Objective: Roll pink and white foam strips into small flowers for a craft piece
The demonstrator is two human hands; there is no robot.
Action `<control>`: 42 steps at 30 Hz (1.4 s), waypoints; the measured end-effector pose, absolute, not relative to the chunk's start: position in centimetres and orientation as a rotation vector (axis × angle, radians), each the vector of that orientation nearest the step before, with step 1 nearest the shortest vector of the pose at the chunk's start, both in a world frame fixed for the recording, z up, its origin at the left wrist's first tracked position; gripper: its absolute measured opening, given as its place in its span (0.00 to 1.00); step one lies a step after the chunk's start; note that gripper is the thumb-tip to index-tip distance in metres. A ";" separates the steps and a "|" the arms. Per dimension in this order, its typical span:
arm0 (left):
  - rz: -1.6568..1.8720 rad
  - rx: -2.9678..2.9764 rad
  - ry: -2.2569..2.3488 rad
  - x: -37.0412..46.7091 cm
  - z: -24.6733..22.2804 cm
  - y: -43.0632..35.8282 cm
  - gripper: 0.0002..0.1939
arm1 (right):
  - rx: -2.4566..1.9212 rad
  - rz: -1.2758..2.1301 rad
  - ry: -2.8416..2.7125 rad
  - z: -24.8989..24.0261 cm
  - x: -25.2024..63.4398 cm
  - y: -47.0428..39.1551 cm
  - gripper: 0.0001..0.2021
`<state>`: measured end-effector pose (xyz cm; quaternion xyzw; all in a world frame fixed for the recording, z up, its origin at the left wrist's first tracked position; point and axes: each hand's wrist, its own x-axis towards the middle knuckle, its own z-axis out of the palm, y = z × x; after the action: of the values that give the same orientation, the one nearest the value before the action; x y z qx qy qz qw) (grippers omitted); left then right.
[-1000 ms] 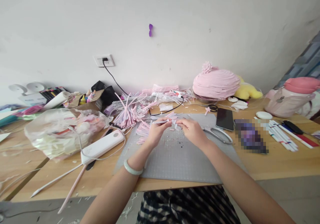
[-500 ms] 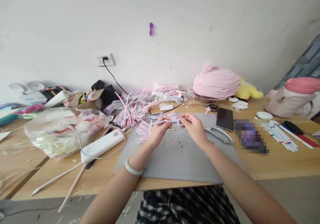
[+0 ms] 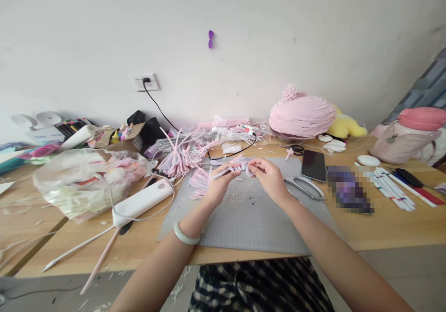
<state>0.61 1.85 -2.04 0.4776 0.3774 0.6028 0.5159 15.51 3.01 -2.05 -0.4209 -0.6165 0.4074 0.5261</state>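
Over the back part of the grey mat, my left hand pinches a pale lilac fuzzy stem, one end of which sticks out to the left. My right hand has its thumb and fingers closed on the curled right end of the same piece. Between the hands the stem looks twisted or coiled, too small to make out clearly. Short pink and lilac stems lie on the mat left of my left hand. Small scraps are scattered below the fingers.
Grey-handled scissors and a phone lie right of my right hand. Left are a white glue gun-like device and a plastic bag. Bundled stems and a pink fuzzy dome stand behind. Markers lie far right.
My left fingers have shifted along the stem and lie flatter, and its left end now points lower. My right hand has barely moved.
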 end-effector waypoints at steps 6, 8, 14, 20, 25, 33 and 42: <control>1.482 1.074 0.903 0.7 -2.3 2.1 0.08 | -1.027 0.685 -1.613 -2.1 15.6 2.7 0.08; 1.460 1.109 0.925 0.7 -2.2 2.1 0.08 | -1.039 0.622 -1.650 -2.1 15.7 2.6 0.08; 1.442 1.192 0.998 0.7 -2.0 1.9 0.07 | -1.047 0.605 -1.644 -2.3 15.5 2.4 0.08; 1.462 1.230 1.020 1.0 -1.8 1.4 0.08 | -1.025 0.611 -1.467 -3.0 14.9 2.1 0.09; 1.492 1.227 1.009 1.0 -2.1 1.6 0.07 | -0.998 0.668 -1.523 -2.5 15.0 1.9 0.07; 1.411 1.332 1.052 0.6 -1.2 1.3 0.07 | -0.974 0.814 -1.628 -1.3 16.0 2.4 0.05; 1.365 1.408 1.036 0.5 -2.2 1.8 0.08 | -0.947 0.852 -1.580 -2.4 15.3 2.4 0.05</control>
<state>0.47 1.76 -2.23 0.5684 0.4180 0.5510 0.4456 15.28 2.40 -2.42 -0.3965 -0.6613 0.3565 0.5276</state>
